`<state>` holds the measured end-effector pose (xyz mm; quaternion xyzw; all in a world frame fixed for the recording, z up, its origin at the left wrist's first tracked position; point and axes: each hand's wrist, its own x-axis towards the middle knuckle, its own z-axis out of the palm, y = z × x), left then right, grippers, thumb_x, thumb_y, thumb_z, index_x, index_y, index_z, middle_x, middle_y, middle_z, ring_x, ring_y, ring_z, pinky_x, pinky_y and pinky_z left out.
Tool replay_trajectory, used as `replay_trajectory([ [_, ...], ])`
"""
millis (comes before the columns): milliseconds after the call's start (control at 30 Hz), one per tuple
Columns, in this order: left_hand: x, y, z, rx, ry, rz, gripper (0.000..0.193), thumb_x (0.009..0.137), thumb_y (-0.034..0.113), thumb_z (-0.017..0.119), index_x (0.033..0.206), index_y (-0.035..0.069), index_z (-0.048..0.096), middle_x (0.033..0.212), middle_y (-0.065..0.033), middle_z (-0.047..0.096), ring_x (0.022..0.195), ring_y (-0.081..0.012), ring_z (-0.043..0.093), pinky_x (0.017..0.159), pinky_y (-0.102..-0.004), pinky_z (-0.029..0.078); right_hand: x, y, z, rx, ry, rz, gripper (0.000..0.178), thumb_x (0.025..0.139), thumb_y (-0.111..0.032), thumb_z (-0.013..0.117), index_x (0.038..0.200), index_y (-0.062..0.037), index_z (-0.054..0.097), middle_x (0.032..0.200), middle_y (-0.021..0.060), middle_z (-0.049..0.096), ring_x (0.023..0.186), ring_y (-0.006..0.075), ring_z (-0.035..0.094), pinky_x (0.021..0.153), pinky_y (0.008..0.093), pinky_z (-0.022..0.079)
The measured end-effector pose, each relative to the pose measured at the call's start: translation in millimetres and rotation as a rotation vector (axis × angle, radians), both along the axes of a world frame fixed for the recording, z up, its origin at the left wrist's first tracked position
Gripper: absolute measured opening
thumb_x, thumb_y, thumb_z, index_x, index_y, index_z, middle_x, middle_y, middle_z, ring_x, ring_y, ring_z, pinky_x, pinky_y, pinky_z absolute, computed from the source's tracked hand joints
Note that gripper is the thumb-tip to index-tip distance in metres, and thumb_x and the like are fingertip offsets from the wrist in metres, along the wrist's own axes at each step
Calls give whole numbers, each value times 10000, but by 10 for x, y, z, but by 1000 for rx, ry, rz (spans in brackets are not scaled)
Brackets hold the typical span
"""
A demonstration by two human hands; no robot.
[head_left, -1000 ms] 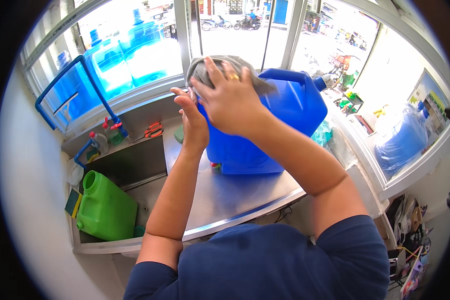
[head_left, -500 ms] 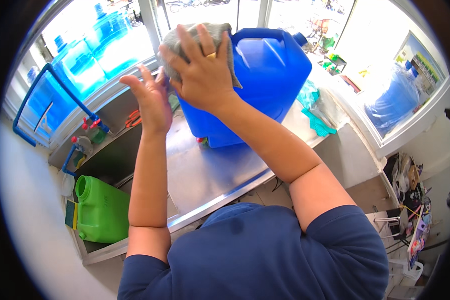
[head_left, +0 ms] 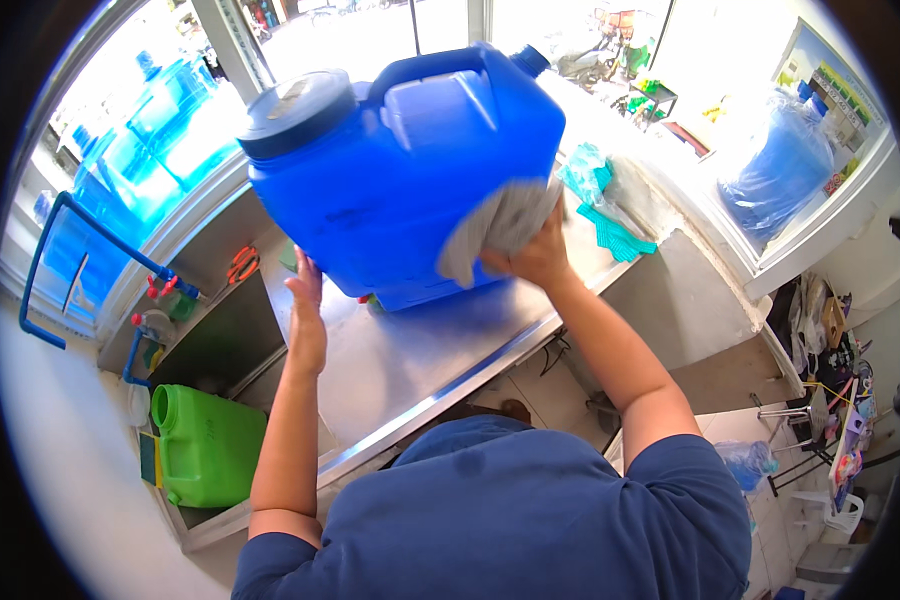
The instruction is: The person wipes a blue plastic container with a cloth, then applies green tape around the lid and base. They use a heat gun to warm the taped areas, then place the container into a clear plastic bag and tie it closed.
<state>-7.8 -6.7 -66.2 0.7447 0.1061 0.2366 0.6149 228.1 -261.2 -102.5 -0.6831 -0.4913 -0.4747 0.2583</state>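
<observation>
**Two hands on one blue jug at the steel counter**

I see my right hand (head_left: 540, 255) clenched on a grey cloth (head_left: 500, 225), pressing it flat against the lower right side of the blue jug (head_left: 400, 180). My left hand (head_left: 308, 300) is open, fingers straight and together, palm laid against the jug's lower left edge; it grasps nothing.

The jug is my landmark. It stands tilted on the counter (head_left: 420, 350), its wide round lid (head_left: 295, 105) turned up and to the left, its moulded handle (head_left: 440, 65) on top and a small cap (head_left: 530, 60) at its upper right corner.

Counts, taken from the jug:
- Blue jug: one.
- Grey cloth: one, on the jug's right flank.
- Green jug (head_left: 205, 445): one, lying well below and left of the blue jug, on a lower shelf.
- Teal gloves or rags (head_left: 605, 205): one heap just right of the jug; I cannot tell how many pieces.
- Orange-handled scissors (head_left: 242, 265): one pair, left of the jug.
- Large water bottles (head_left: 150, 150): several behind the window at the jug's left, and one wrapped bottle (head_left: 780, 175) far to its right.
</observation>
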Motion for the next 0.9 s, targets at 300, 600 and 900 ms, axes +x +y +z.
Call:
replay_trajectory([
  [300,160,-258,21,21,-31,168,977,929,768,118,1563,51,-77,1650,-139,-16,1525,-274,8,1223,-388,-9,128,244,-309,750,1367,811,803,1002,-593,408,1506,20,286,1487,165,416,1342,276,433,1078,367,390],
  [600,314,-824,121,-156,40,333,916,1028,570,331,1518,19,-211,1644,-155,-48,1515,-253,-16,1210,-380,46,1998,719,604,95,1945,1465,882,890,-795,364,1313,-44,550,1167,137,650,1007,214,654,838,333,560],
  [900,710,297,179,-427,127,273,1063,842,870,224,1590,148,1,1600,-163,252,1459,-326,268,1159,-409,234,955,75,-37,-95,1658,843,766,1038,-592,216,1462,27,368,1454,195,440,1338,275,424,1121,371,329],
])
